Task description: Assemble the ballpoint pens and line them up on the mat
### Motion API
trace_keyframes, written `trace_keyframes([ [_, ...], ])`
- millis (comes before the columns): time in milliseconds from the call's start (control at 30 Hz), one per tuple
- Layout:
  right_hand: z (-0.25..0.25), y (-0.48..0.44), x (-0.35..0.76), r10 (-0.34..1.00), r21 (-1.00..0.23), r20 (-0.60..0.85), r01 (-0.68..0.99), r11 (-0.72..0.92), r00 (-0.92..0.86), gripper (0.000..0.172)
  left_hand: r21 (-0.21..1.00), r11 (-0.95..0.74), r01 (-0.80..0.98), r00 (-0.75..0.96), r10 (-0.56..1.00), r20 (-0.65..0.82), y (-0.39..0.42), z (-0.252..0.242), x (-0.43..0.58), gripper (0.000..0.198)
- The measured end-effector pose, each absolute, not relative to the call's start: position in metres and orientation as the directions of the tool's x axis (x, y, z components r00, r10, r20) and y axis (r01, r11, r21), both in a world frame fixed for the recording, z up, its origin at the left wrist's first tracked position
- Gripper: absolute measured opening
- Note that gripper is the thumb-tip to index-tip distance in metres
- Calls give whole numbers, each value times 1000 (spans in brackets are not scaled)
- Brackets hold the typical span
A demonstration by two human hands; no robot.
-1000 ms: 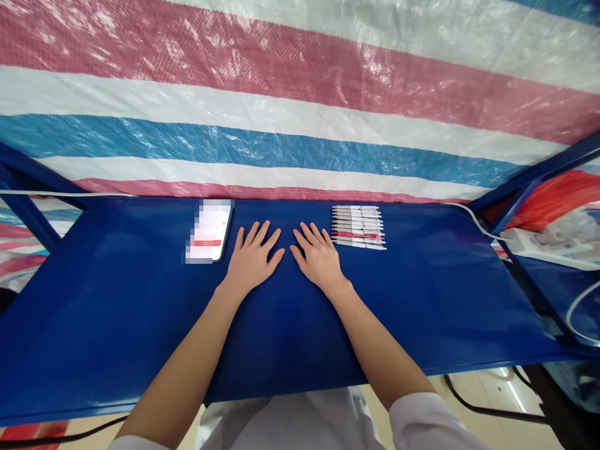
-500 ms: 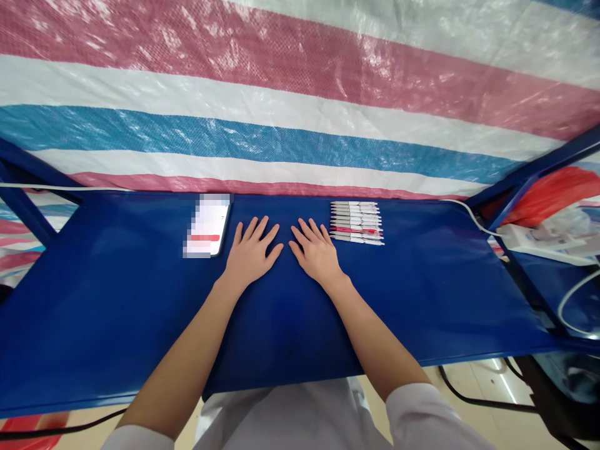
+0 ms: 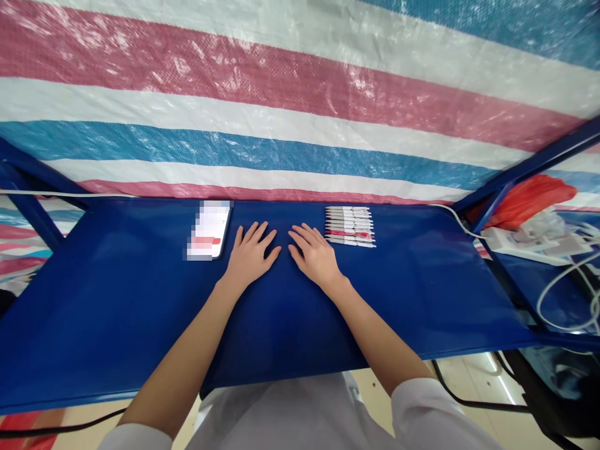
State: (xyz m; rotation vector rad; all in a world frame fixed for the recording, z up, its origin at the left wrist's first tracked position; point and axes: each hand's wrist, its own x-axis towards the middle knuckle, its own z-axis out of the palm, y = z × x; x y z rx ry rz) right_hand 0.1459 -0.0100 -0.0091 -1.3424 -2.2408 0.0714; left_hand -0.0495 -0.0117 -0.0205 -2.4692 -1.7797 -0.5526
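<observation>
My left hand (image 3: 250, 255) lies palm down on the blue table (image 3: 281, 331), fingers spread and holding nothing. Just left of it is a smartphone (image 3: 213, 231) with a lit screen, partly blurred out. My right hand (image 3: 317, 256) also rests palm down, its fingers stretched out and a little apart. Close to its right, several white pens (image 3: 349, 219) lie side by side in a stack of rows. One red pen (image 3: 351, 234) is among them, near the front of the group. A narrow strip of table separates my two thumbs.
A striped plastic sheet (image 3: 281, 137) hangs behind the table. Blue metal posts (image 3: 497, 194) stand at both sides. On the right are a white power strip (image 3: 529, 244), a red plastic bag (image 3: 534, 200) and looped white cables (image 3: 544, 312).
The view has shifted slightly, so the pens and right side appear further left. My right fingers have drawn a little closer together; my left hand stays about where it was.
</observation>
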Motion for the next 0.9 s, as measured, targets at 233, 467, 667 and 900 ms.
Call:
trace_keyframes([
  [233,6,17,210,769,-262,367,735,625,-524,45,209,-387,898,312,895,319,-10,-14,-37,42],
  [467,10,54,267,770,-158,265,762,629,-580,49,291,-525,800,416,834,362,7,-7,13,39],
  [667,8,73,286,762,-81,216,767,637,-610,49,290,-627,723,488,761,427,22,-6,61,35],
  [900,7,86,297,741,-35,168,748,663,-650,49,219,-757,616,625,638,450,31,-10,93,28],
])
